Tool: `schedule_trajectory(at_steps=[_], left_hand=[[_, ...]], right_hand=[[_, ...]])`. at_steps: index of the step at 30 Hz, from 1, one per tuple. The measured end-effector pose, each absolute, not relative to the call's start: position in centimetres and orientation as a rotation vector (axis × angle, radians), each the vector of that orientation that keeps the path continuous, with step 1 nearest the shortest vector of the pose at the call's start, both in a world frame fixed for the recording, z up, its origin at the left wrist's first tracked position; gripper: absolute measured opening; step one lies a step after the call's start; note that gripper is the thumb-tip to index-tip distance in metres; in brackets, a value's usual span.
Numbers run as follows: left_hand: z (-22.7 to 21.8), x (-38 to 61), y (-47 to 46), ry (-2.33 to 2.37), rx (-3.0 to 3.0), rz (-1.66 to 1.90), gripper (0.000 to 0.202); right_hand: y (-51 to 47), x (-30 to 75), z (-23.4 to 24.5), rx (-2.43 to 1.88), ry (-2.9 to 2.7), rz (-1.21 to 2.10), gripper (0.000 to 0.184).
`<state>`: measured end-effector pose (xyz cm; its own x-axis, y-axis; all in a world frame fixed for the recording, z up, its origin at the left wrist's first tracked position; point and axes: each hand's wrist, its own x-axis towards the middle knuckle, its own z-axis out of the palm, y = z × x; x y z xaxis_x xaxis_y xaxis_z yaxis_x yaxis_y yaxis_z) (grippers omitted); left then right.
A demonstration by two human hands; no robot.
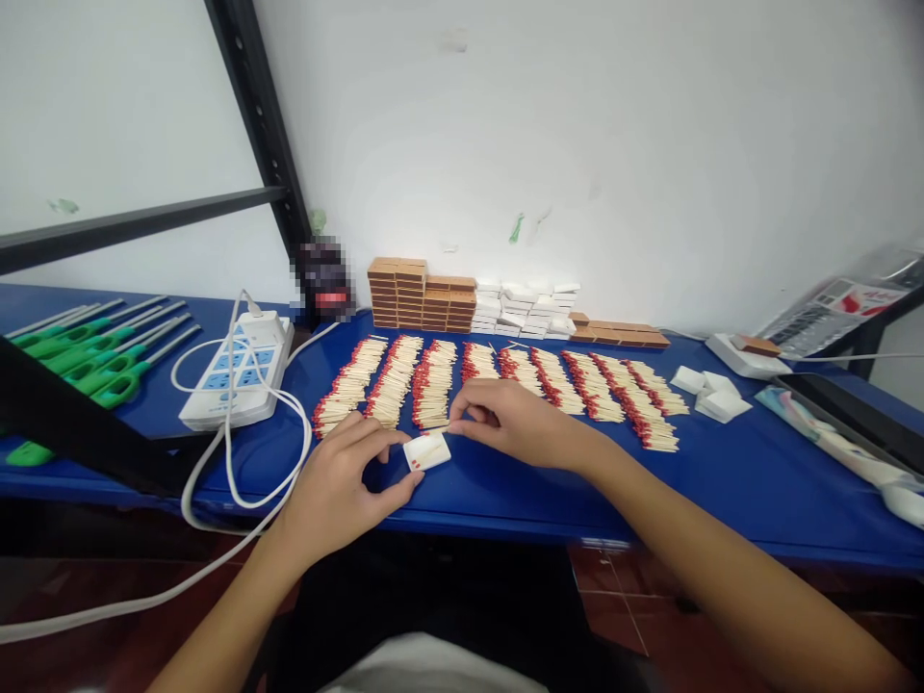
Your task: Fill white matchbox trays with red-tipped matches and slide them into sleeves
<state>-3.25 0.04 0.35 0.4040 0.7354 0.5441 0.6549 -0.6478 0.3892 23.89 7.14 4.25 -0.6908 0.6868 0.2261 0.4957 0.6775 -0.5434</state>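
My left hand [343,481] grips a small white matchbox tray [439,452] by its edges, between thumb and fingers, just above the blue table. A few red-tipped matches lie inside the tray. To its right, my right hand [516,423] pinches a match [436,430] by its pale end, with the red tip pointing left over the tray's far edge. Behind both hands, red-headed matches [394,380] are spread in several slanted rows; my right hand covers part of the middle ones.
Stacked brown matchboxes [423,298] and white trays [526,308] line the wall. More white trays [714,393] lie at right. On the left are a power strip [242,375], loose white cables [229,452] and green-handled tools [93,361]. A black shelf post [264,115] rises behind.
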Motion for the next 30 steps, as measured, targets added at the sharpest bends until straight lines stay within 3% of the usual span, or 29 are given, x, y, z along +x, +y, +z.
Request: schedule_trajectory(at_steps=[8,15,30], left_hand=[[0.4,-3.3,-0.1,1.230,2.546,1.062,0.014],[0.4,-3.6,-0.2,1.154,2.545,0.997,0.015],[0.4,-3.7,-0.2,1.146,2.532,1.000,0.015]], right_hand=[[6.5,23.0,3.7,-0.830,-2.463,0.791,0.012],[7.7,23.2,2.5,-0.943,-2.472,0.540,0.005],[8.2,23.2,1.6,-0.950,-2.505,0.516,0.007]])
